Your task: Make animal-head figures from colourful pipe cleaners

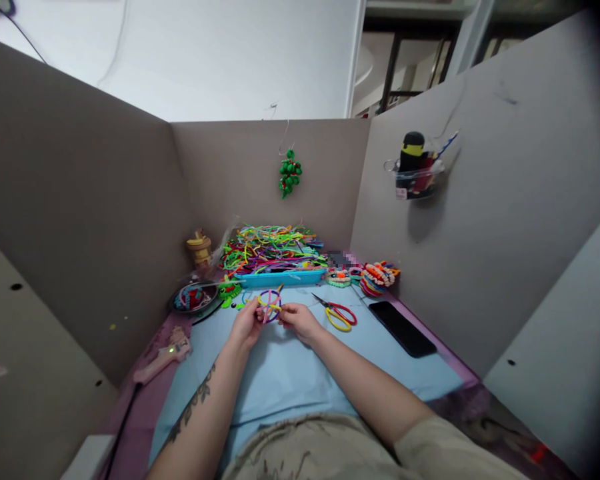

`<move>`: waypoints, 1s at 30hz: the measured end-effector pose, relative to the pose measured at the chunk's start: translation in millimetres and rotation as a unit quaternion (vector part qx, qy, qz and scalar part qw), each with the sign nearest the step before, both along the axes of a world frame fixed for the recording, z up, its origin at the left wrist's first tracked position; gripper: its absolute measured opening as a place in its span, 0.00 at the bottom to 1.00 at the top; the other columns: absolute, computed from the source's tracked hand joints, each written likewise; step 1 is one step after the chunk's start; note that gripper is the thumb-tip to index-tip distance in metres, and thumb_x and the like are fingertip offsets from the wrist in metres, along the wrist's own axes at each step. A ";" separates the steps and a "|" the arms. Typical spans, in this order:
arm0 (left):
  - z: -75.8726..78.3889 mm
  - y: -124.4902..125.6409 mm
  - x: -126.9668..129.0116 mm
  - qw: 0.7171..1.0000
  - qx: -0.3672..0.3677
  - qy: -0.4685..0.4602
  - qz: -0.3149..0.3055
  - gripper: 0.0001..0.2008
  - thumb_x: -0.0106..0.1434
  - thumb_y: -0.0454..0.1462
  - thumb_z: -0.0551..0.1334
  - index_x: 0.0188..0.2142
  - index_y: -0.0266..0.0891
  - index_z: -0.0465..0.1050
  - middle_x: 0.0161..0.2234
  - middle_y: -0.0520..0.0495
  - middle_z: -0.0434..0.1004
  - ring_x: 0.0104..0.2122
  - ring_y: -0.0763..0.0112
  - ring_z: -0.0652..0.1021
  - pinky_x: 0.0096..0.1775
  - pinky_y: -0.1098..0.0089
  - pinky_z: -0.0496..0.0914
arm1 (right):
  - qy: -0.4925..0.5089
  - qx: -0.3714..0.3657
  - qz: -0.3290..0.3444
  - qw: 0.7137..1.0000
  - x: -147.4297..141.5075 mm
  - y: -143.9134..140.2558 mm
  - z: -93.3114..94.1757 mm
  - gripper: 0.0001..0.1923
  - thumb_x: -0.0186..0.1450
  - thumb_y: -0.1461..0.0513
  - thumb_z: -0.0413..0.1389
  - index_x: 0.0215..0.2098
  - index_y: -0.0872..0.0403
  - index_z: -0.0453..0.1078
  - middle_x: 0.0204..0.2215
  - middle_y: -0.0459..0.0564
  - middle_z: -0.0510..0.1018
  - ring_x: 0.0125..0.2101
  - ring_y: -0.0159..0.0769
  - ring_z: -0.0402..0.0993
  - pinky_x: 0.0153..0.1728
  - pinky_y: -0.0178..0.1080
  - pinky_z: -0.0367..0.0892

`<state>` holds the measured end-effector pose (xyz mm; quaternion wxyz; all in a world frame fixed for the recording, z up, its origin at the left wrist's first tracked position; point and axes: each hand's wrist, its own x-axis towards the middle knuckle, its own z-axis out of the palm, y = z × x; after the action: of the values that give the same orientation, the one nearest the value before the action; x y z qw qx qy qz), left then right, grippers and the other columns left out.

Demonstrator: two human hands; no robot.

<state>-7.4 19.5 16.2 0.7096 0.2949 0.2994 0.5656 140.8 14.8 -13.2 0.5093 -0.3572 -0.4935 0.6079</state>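
Between my two hands, just above the blue cloth [275, 373], is a small open ball of bent purple, yellow and pink craft strips [269, 306]. My left hand [247, 324] pinches its left side. The fingers of my right hand [300, 321] close on its right edge. Scissors [337, 313] with one red and one yellow handle lie open to the right of my right hand. Several small green and dark pieces [233, 305] lie beyond my left hand. What my fingertips cover on the ball is hidden.
A blue tray [285, 278] heaped with colourful strips stands at the back. A bowl [195, 298] and a pink glue gun [165, 358] are on the left. A black phone [403, 328] and braided rings [377, 277] lie right. Grey partitions [270, 153] enclose the table.
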 end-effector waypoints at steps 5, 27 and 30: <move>2.6 -2.4 3.4 0.999 0.043 0.004 0.004 0.16 0.49 0.41 0.67 0.23 0.36 0.60 0.14 0.60 0.57 0.14 0.84 0.62 0.18 0.80 0.59 | 0.094 -0.075 0.065 0.991 0.3 -3.1 -0.7 0.17 0.44 0.58 0.66 0.27 0.58 0.68 0.20 0.44 0.72 0.20 0.26 0.67 0.23 0.30 0.59; -7.1 -6.6 7.8 0.995 -0.001 0.045 -0.089 0.06 0.52 0.35 0.63 0.28 0.34 0.70 0.19 0.52 0.67 0.17 0.80 0.67 0.22 0.76 0.65 | 0.168 -0.039 0.199 0.965 7.8 -10.8 4.5 0.20 0.46 0.56 0.67 0.33 0.58 0.71 0.23 0.46 0.72 0.22 0.26 0.64 0.26 0.31 0.59; -7.2 -8.1 9.1 0.995 -0.007 0.043 -0.085 0.06 0.51 0.35 0.64 0.27 0.33 0.71 0.20 0.50 0.69 0.18 0.77 0.69 0.22 0.74 0.66 | 0.152 -0.036 0.197 0.968 6.6 -11.5 5.9 0.23 0.44 0.55 0.67 0.35 0.58 0.72 0.28 0.48 0.74 0.24 0.27 0.65 0.28 0.31 0.59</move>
<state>1.7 11.4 9.0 0.7435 0.3383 0.3080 0.4877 147.4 3.3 -7.3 0.4352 -0.1745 -0.4484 0.7610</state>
